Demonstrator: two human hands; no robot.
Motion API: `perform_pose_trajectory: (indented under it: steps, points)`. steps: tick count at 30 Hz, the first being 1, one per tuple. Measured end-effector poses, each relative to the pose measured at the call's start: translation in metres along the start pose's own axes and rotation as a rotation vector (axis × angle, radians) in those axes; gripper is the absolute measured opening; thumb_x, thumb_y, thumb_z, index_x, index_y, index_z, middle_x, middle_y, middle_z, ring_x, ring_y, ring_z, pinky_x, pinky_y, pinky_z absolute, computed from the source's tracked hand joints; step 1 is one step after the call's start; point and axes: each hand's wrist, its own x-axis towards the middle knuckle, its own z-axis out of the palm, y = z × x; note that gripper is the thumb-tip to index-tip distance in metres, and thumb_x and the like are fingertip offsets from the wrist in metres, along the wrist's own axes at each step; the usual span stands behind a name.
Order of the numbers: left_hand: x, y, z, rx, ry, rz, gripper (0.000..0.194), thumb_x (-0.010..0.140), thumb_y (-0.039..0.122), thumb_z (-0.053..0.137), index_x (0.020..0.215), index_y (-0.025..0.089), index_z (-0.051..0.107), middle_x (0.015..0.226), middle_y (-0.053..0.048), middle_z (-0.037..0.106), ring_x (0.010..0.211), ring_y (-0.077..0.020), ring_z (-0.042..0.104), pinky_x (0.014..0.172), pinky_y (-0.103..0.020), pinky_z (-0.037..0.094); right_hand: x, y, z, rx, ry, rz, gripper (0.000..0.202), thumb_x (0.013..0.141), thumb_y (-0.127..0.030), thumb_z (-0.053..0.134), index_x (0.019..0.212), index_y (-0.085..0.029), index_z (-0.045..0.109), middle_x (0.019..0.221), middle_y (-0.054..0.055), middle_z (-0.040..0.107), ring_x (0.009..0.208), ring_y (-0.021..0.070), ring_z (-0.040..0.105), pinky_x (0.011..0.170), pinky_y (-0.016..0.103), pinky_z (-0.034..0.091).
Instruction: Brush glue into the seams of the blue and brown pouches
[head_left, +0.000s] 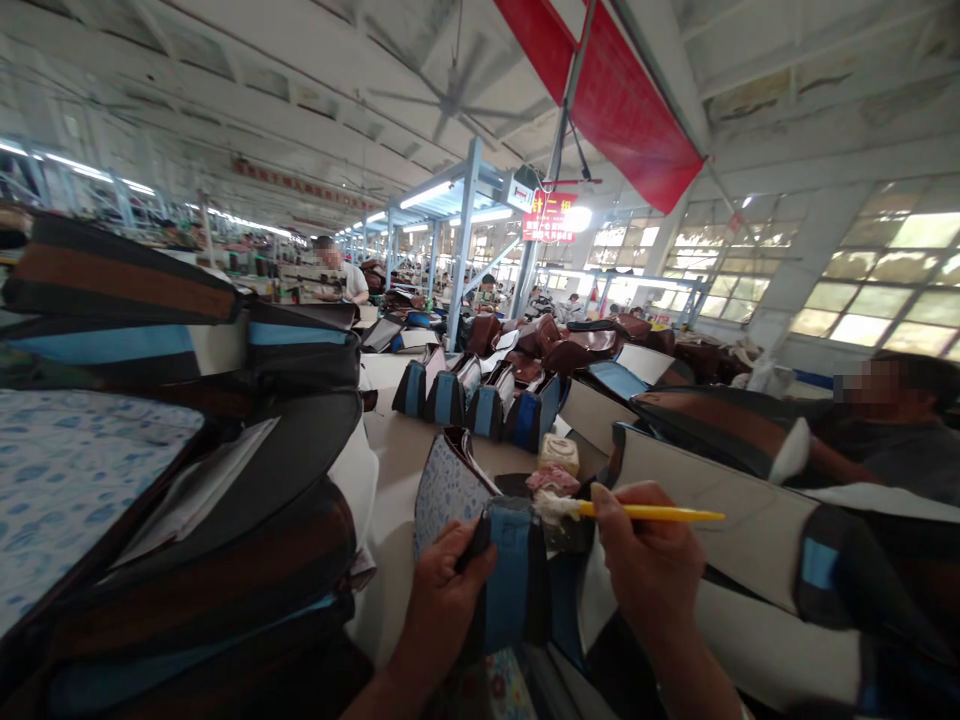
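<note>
Left hand grips a tapered, blue-striped bag, right hand a slim yellow brush.

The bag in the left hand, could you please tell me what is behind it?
Behind the bag, blue-striped pieces stand in a row on the table; whatever the bag covers cannot be seen.

1. A large factory workshop, apparently for bags: black, brown and blue bag-shaped pieces and glossy reddish-brown pieces lie piled around a pale, flat worktable.
2. Pale-blue metal framework carrying white tube lights recedes into the hall.
3. A person in a light top is among the rows.
4. Above: a long-bladed ceiling fan, a rectangular red sign with yellow characters, and tall many-paned windows.
</note>
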Motion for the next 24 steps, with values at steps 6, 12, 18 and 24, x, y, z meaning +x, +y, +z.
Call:
perform_pose_trajectory:
  steps: [6, 12, 18, 24]
  points:
    - [-0.002, 0.004, 0.001, 0.182, -0.026, 0.229, 0.019, 0.092, 0.026, 0.054, 0.096, 0.018, 0.071, 0.083, -0.004, 0.065, 0.082, -0.0177, 0.062, 0.077, -0.027, 0.051, 0.007, -0.003, -0.001, -0.076, -0.061, -0.149, 0.028, 0.088, -0.042, 0.063, 0.069, -0.022, 0.056, 0.053, -0.003, 0.056, 0.045, 0.0143, 0.052, 0.047, 0.025, 0.039]
    - [-0.006, 0.002, 0.012, 0.697, 0.100, 0.722, 0.028, 0.093, 0.010, 0.044, 0.109, 0.014, 0.066, 0.079, -0.007, 0.064, 0.072, -0.0188, 0.059, 0.066, -0.031, 0.051, 0.017, -0.028, -0.009, 0.006, -0.082, -0.147, 0.027, 0.088, -0.040, 0.063, 0.068, -0.023, 0.054, 0.053, -0.004, 0.053, 0.046, 0.0136, 0.050, 0.046, 0.025, 0.038]
    - [-0.007, 0.002, 0.015, 0.779, 0.107, 0.767, 0.024, 0.094, 0.011, 0.041, 0.103, 0.014, 0.063, 0.078, -0.007, 0.062, 0.069, -0.0177, 0.057, 0.065, -0.031, 0.051, 0.015, -0.015, -0.007, -0.112, -0.363, -0.418, 0.022, 0.090, -0.031, 0.056, 0.070, -0.024, 0.049, 0.057, -0.005, 0.054, 0.043, 0.0116, 0.047, 0.047, 0.025, 0.037]
    - [-0.009, 0.004, 0.015, 0.810, 0.097, 0.809, 0.023, 0.094, 0.011, 0.041, 0.103, 0.014, 0.061, 0.078, -0.006, 0.062, 0.068, -0.0182, 0.057, 0.063, -0.031, 0.050, 0.020, -0.014, -0.008, -0.092, -0.371, -0.425, 0.023, 0.091, -0.031, 0.057, 0.071, -0.024, 0.049, 0.059, -0.005, 0.054, 0.047, 0.0116, 0.052, 0.050, 0.024, 0.039]
